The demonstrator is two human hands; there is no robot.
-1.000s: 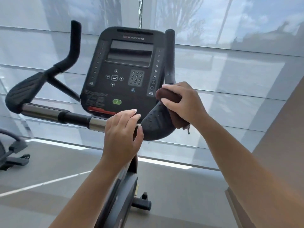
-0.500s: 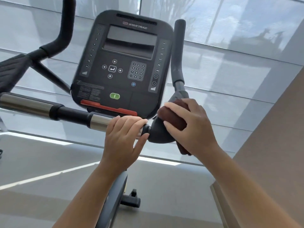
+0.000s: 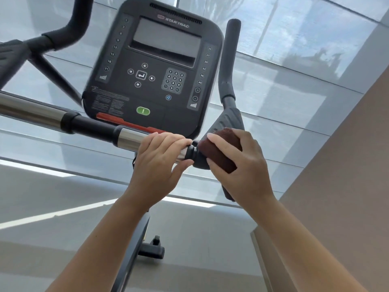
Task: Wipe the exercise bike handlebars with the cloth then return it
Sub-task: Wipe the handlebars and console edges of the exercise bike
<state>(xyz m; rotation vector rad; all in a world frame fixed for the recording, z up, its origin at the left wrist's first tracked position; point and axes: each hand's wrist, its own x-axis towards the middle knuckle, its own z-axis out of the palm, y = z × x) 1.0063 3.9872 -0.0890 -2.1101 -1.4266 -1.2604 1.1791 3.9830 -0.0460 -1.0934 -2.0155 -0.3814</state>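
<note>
The exercise bike's handlebar (image 3: 92, 126) crosses the view as a black and chrome tube. Its right end carries a black padded rest (image 3: 228, 121) and an upright black grip (image 3: 229, 57). My left hand (image 3: 159, 163) is wrapped around the chrome section just left of that padded end. A dark brown cloth (image 3: 219, 152) is pressed against the lower end of the padded rest by my right hand (image 3: 242, 165), which covers most of it. Part of the cloth hangs below my palm.
The black console (image 3: 155, 66) with screen, keypad and green button stands directly behind the bar. The left grip (image 3: 69, 26) rises at top left. Windows with grey blinds fill the background, a beige wall (image 3: 347, 165) stands at right, and the bike's base foot (image 3: 151, 249) rests on the floor below.
My right hand has slid the cloth down the padded rest toward its lower end. My left hand has closed around the chrome bar. The view has moved closer and tilted up.
</note>
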